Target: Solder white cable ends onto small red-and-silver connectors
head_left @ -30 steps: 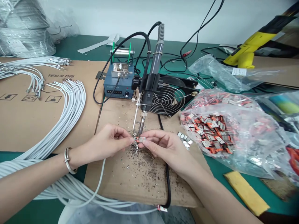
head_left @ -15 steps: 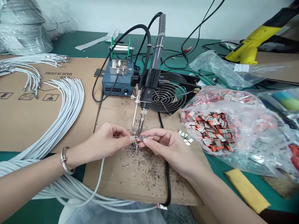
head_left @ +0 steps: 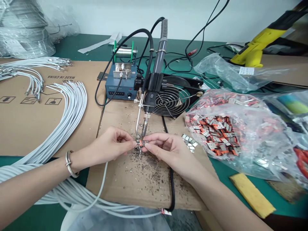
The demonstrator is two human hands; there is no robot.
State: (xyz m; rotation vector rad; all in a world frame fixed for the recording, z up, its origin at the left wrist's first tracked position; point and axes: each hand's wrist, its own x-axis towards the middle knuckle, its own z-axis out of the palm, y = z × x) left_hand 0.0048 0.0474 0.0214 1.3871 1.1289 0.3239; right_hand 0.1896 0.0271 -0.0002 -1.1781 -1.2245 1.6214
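Note:
My left hand (head_left: 114, 145) pinches the end of a white cable (head_left: 103, 183), which hangs down below the palm. My right hand (head_left: 169, 148) grips a small orange-and-metal connector (head_left: 143, 143) between thumb and fingers. The cable end and connector meet under the tip of a stand-mounted soldering iron (head_left: 150, 97); whether the tip touches them I cannot tell. A thin bent solder-feed tube (head_left: 138, 120) comes down beside the iron. Dark specks and solder bits cover the cardboard (head_left: 117, 186) below.
Behind the iron are a blue solder feeder (head_left: 120, 86) with a solder reel (head_left: 124, 51) and a fan (head_left: 168, 101). To the right lie loose metal pieces (head_left: 189, 141), a bag of connectors (head_left: 218, 136) and a yellow sponge (head_left: 252, 195). White cables (head_left: 72, 118) lie left.
The view has shifted very slightly. Both hands keep their grips under the iron, and the connector sits marginally further left in the picture.

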